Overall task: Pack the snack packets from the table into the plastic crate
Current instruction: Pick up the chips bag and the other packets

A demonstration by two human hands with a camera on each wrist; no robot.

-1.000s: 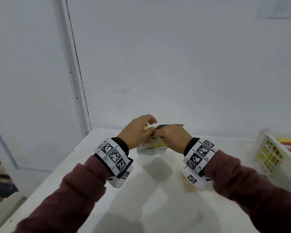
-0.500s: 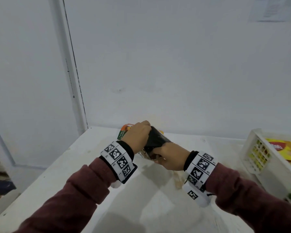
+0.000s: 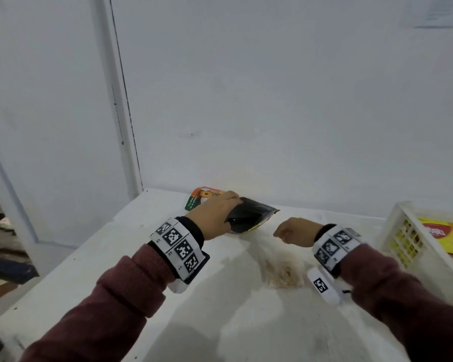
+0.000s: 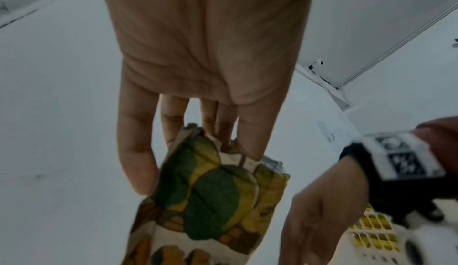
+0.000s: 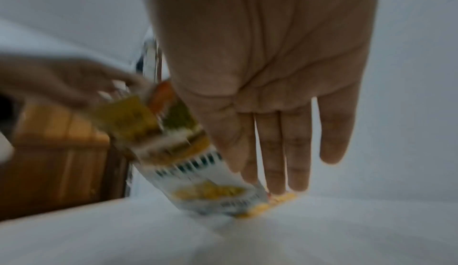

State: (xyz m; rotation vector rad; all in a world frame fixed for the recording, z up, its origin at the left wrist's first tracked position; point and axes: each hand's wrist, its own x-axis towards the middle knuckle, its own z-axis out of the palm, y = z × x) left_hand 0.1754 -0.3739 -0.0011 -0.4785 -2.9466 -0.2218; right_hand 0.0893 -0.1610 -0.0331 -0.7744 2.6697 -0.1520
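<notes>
At the far edge of the table (image 3: 141, 283), in the head view, the held packet (image 3: 249, 215) is gripped at one end by the left hand (image 3: 215, 218) and is lifted clear of the surface or nearly so. An orange-and-green packet (image 3: 204, 197) is seen lying on the table just behind that hand, against the wall. The right hand (image 3: 296, 231) is carried low near the held packet but apart from it, with nothing in it. The plastic crate (image 3: 403, 231) stands at the right edge, well apart from both hands, and at least one yellow packet (image 3: 442, 239) is already lodged inside.

From the left wrist, the held packet (image 4: 215, 200) is shown pinched at its top seal between the thumb and the fingers of the left hand (image 4: 210, 54). The right hand (image 4: 319, 220) is seen beside it, palm exposed, fingers relaxed and empty. A corner of the crate (image 4: 371, 236) shows beyond.

From the right wrist, much is blurred. The right hand (image 5: 267, 63) is shown with straight fingers; the held packet (image 5: 188, 161) lies just past them, and contact cannot be told.

The task is judged partly done: some stock is crated, one packet is in hand and not yet carried across, and at least one more is left on the table.
</notes>
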